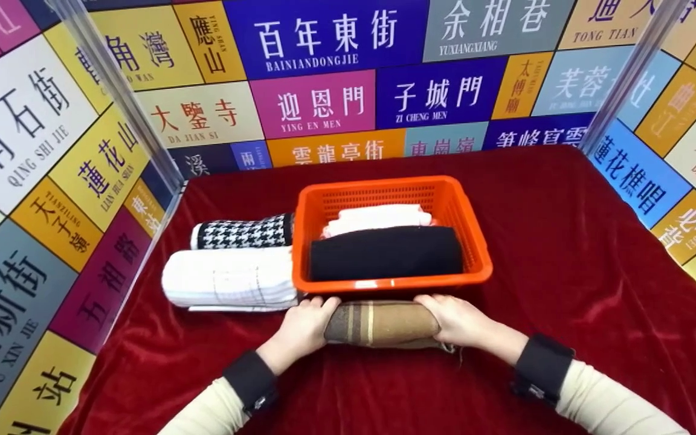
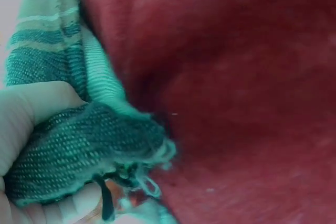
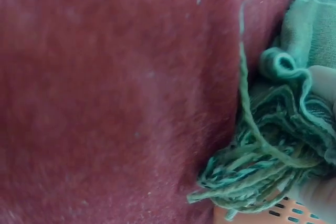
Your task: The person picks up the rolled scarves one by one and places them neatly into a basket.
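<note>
On my feed, a brown, striped woven-cloth roll lies just before the orange, perforated plastic basket (image 1: 482, 273), its ends grasped by the curled fingers of the left hand (image 1: 302, 328) and right hand (image 1: 460, 321). Uneven grip could, I judge, unwind this brown roll (image 1: 387, 324). A black cloth roll (image 1: 387, 254) and white folded cloth (image 1: 378, 219) crowd the basket; left of it lie a thick white cloth roll (image 1: 227, 278) and a black-and-white houndstooth roll (image 1: 242, 232).

Has a basket (image 1: 336, 286) on the tablecloth (image 1: 565, 241) at the frame's centre, with a rear bundle (image 1: 378, 217) behind a front bundle (image 1: 387, 254) in it. Shows an upper roll (image 1: 242, 232) behind a lower roll (image 1: 230, 278) left of centre, beside the basket. Has a scarf (image 1: 384, 325) just below the basket, between left hand (image 1: 302, 326) and right hand (image 1: 460, 320). Shows the wall (image 1: 324, 30) across the top.
</note>
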The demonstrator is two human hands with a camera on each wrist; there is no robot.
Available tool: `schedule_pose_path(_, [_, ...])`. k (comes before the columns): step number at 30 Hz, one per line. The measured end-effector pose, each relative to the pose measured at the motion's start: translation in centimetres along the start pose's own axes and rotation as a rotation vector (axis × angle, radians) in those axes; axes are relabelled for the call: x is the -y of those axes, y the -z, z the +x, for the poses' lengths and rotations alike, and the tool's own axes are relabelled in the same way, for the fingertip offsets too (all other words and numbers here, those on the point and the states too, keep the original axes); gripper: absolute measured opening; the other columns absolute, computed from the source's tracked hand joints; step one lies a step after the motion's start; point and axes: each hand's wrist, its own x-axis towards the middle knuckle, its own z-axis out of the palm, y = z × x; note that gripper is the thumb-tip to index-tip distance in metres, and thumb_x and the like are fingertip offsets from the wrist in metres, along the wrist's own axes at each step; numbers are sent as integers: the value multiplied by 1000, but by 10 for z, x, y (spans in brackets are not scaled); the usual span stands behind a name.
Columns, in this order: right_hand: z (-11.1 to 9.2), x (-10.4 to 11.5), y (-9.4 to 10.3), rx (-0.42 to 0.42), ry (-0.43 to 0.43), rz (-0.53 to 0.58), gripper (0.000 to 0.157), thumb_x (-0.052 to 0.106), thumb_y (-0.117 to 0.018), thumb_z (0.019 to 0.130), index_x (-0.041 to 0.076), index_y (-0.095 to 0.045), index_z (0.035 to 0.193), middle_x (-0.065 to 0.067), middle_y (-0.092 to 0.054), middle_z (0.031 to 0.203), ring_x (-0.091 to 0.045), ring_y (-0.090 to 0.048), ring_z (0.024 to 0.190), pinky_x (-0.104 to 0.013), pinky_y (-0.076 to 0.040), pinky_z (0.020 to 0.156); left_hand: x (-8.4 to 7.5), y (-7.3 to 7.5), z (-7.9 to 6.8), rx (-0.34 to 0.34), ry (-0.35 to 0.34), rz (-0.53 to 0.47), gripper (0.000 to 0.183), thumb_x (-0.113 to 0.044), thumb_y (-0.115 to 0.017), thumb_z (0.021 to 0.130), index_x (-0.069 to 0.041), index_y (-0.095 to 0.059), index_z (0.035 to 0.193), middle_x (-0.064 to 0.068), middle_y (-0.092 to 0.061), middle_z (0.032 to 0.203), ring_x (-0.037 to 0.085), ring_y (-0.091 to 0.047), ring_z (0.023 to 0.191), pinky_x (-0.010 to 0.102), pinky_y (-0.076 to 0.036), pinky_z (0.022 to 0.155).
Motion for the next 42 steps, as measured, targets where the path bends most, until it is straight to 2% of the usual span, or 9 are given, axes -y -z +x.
schedule_pose_path(8, [-8,18,30,-33,-36,-25,55,10,-75,56,4,-54,107,-8,-59,87,-25,-59,78,-39,-50,65,-5,24,-1,-145,-60,-10,56,-14,-75,53,-12,-56,105,6,-55,76,27,-54,60,37,-43,42])
schedule_pose_path(14, [-8,28,66,-76,-39,-39,58,8,-76,53,6,-55,107,-8,-61,91,-24,-60,82,-39,-51,65,-11,58,9,-138,-78,4,62,-10,-75,49,-11,-54,107,7,-55,78,27,-54,61,35,-42,42])
schedule_pose_path(20, [4,33,104,-179,-36,-96,58,11,-77,53,5,-57,107,-11,-62,90,-26,-60,81,-41,-51,66,-8,94,30,-154,-73,5,66,-9,-77,48,-10,-53,109,9,-55,77,28,-51,61,38,-42,51])
schedule_pose_path(23, [15,27,120,-210,-44,-115,56,11,-77,54,5,-57,106,-13,-62,93,-29,-60,84,-44,-51,69,-5,106,46,-181,-63,10,65,-7,-76,50,-9,-52,111,11,-55,80,30,-52,64,40,-44,56])
schedule_pose_path(26, [31,16,135,-263,-39,-145,56,10,-77,53,6,-58,105,-14,-62,94,-32,-59,82,-46,-51,68,1,114,66,-154,-13,-10,68,-5,-74,54,-11,-49,117,12,-55,87,30,-52,72,38,-46,55])
schedule_pose_path(29, [50,0,143,-341,-8,-197,55,9,-76,54,4,-57,106,-16,-63,96,-35,-59,81,-47,-49,70,12,114,92,-139,44,-27,67,-4,-72,58,-12,-48,120,13,-55,95,30,-54,79,39,-48,52])
schedule_pose_path(33, [79,-26,147,-404,-13,-251,52,9,-75,58,2,-56,106,-19,-62,96,-38,-58,81,-48,-48,70,30,102,128,-152,110,-49,64,-5,-71,62,-13,-49,121,13,-56,102,32,-55,86,42,-50,55])
schedule_pose_path(38, [109,-59,143,-416,-61,-267,50,11,-75,60,2,-55,106,-20,-60,94,-40,-56,82,-52,-46,67,48,84,163,-98,183,-69,67,-7,-74,65,-13,-46,126,14,-54,109,33,-51,92,45,-50,61])
schedule_pose_path(42, [125,-81,132,-363,-104,-305,53,9,-75,60,2,-53,108,-21,-59,96,-42,-54,83,-53,-45,67,55,68,177,-35,231,-70,75,-9,-78,63,-13,-43,129,15,-52,113,35,-49,96,46,-49,67])
